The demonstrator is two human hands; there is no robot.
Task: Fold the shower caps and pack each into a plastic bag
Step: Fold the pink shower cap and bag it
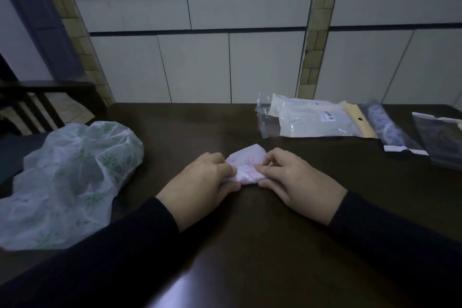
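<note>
A small pink-patterned shower cap (247, 164), folded into a compact bundle, lies on the dark table (225, 245) in front of me. My left hand (202, 186) grips its left end with curled fingers and thumb. My right hand (297, 181) pinches its right end. A larger shower cap with a green print (72, 180) lies loose and unfolded at the left. Clear plastic bags (310, 120) lie at the back right, some with packed items inside.
Two dark packed bags (390, 127) (442, 137) lie at the far right edge of the table. A tiled wall (200, 65) rises right behind the table. A dark wooden chair (37, 105) stands at the left.
</note>
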